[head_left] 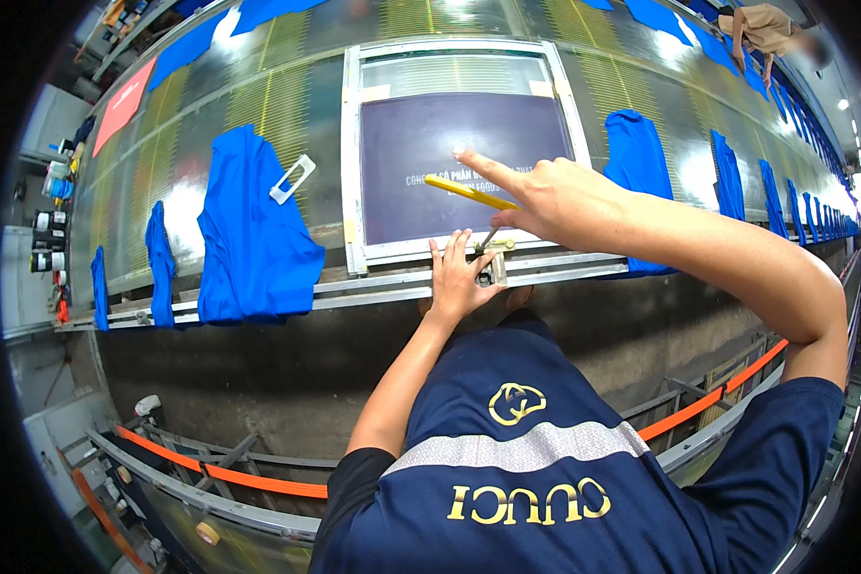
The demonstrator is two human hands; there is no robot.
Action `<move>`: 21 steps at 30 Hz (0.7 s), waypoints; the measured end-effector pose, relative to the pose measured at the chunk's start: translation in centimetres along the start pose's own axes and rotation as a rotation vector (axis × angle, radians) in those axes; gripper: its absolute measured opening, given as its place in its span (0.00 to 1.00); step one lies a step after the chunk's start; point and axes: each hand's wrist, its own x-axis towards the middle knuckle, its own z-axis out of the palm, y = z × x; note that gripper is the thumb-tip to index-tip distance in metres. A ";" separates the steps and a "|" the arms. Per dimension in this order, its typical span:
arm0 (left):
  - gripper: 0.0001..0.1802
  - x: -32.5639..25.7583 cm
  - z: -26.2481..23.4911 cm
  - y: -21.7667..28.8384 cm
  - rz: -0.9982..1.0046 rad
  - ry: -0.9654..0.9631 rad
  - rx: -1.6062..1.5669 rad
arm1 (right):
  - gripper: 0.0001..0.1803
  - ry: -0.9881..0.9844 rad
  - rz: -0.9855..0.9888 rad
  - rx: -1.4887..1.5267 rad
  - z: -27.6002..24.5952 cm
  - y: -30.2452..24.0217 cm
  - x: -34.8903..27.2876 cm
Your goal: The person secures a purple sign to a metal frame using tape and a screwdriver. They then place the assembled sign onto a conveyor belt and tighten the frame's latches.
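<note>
A silver-framed printing screen (352, 191) with a dark purple mesh and pale lettering lies on the long table in front of me. My left hand (461, 277) rests at its lower edge, fingers spread, with the thumb beside a small metal clamp (497, 271) on the table rail. Over the screen's lower right, my right hand (545, 196) is closed round a slim yellow tool (467, 190), its index finger stretched out above the mesh. A thin metal piece shows below that hand, near the clamp; whether it belongs to the tool I cannot tell.
Blue cloth pieces (249, 230) drape over the table on both sides. A white rectangular ring-shaped piece (293, 179) lies left of the screen. Metal rails (373, 289) edge the table. Behind me runs another rack with an orange strip (268, 483). A co-worker (765, 33) bends over the far right end.
</note>
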 end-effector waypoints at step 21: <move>0.34 -0.1 -0.4 0.3 -0.034 0.066 -0.074 | 0.23 -0.083 -1.556 -0.517 -3.6 1.8 10.7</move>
